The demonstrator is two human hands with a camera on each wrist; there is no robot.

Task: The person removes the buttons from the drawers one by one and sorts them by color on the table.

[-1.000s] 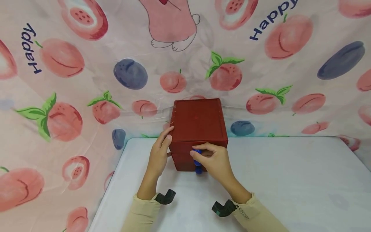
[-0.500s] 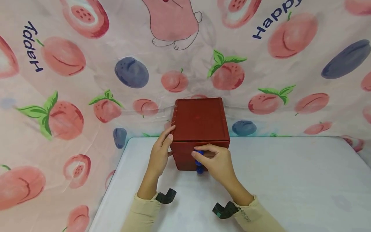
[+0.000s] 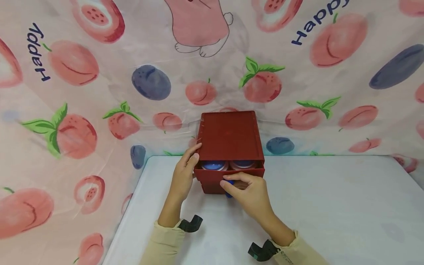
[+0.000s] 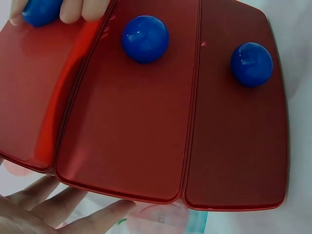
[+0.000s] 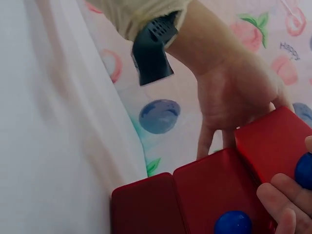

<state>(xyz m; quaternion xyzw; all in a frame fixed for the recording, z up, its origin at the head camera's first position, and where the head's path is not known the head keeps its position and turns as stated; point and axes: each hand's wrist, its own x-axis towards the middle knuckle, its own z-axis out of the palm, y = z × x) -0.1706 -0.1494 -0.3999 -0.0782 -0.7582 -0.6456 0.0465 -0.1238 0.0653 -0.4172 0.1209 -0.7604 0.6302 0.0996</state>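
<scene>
Red cabinet (image 3: 228, 136): upright on the white table (image 3: 324, 209), top drawer (image 3: 210, 174) partly out. Right hand (image 3: 250, 189): fingers pinching the drawer's blue knob (image 4: 42, 11). Left hand (image 3: 182, 173): fingers spread, nearly straight, along the cabinet's left side. My judgement — I would draw level and slowly, left hand bracing. Two round blue-topped items (image 3: 214, 166) inside — partly covered by the cabinet's top; I cannot tell their depth.
</scene>
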